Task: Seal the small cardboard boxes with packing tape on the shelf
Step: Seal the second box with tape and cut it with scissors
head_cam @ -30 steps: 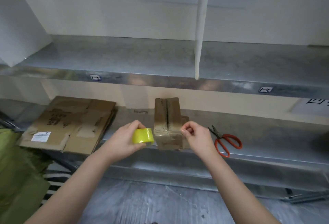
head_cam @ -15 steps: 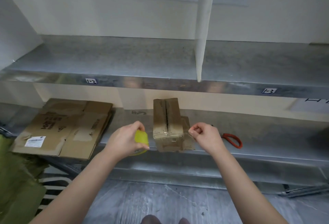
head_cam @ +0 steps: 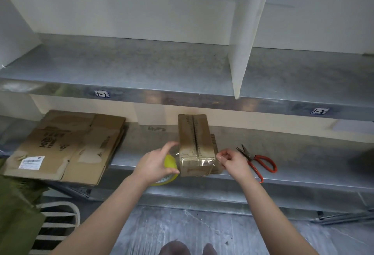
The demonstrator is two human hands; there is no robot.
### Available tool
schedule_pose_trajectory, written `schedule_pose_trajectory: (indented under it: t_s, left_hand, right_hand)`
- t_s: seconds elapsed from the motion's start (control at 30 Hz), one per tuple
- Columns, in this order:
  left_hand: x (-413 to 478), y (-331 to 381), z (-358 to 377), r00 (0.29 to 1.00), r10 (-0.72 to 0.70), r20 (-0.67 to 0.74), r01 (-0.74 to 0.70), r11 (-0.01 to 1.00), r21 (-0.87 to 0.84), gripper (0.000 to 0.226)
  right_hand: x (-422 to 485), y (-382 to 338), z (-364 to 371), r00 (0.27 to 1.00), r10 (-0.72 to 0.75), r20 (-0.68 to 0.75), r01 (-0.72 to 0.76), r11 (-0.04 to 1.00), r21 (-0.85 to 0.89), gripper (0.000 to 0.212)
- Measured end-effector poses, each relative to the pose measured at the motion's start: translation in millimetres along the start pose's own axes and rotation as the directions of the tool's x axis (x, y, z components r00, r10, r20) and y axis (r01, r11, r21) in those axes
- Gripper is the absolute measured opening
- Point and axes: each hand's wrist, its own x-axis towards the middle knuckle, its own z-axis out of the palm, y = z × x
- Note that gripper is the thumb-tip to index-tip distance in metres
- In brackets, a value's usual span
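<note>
A small cardboard box (head_cam: pixel 195 137) stands on the lower metal shelf (head_cam: pixel 303 153), its top seam running away from me. A clear strip of tape (head_cam: pixel 196 161) stretches across the box's near end. My left hand (head_cam: pixel 155 163) grips the yellow tape roll (head_cam: pixel 169 168) at the box's left side, index finger pointing up toward the box. My right hand (head_cam: pixel 232 163) pinches the tape's free end at the box's right side.
Red-handled scissors (head_cam: pixel 261 163) lie on the shelf right of my right hand. Flattened cardboard boxes (head_cam: pixel 66 145) lie at the left. An upper metal shelf (head_cam: pixel 141 72) with a white divider (head_cam: pixel 242 42) hangs above. A green bag (head_cam: pixel 16 214) sits low left.
The left hand has dropped the roll lower beside the box and its index finger has lifted. The right hand shifted slightly left, uncovering the scissors. The tape now lies across the box's near end.
</note>
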Motion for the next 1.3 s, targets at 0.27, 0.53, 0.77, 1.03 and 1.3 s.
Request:
schedule_pose_trajectory:
  t_s: [0.27, 0.53, 0.77, 1.03, 1.3]
  left_hand:
    - [4, -1, 3, 0.991, 0.136, 0.011, -0.136, 0.982, 0.133, 0.076]
    - [8, -4, 8, 0.987, 0.161, -0.022, -0.16, 0.987, 0.031, 0.077]
    - [2, -8, 12, 0.99, 0.097, -0.106, -0.107, 0.99, -0.096, 0.082]
    - [2, -9, 11, 0.995, 0.047, -0.085, -0.054, 0.995, -0.079, 0.085]
    - [6, -4, 14, 0.996, 0.034, -0.081, -0.035, 0.999, -0.01, 0.089]
  right_hand:
    - [-8, -1, 26, 0.994, 0.061, -0.089, -0.032, 0.955, 0.295, 0.016]
    - [-55, 10, 45, 0.972, -0.181, -0.153, 0.208, 0.959, 0.191, 0.056]
    - [-45, 49, 13, 0.969, -0.23, -0.094, 0.223, 0.972, -0.079, 0.056]
    - [7, 147, -66, 0.985, -0.163, -0.062, 0.084, 0.758, -0.647, 0.054]
    - [27, 155, -62, 0.993, -0.076, -0.09, -0.017, 0.662, -0.75, 0.061]
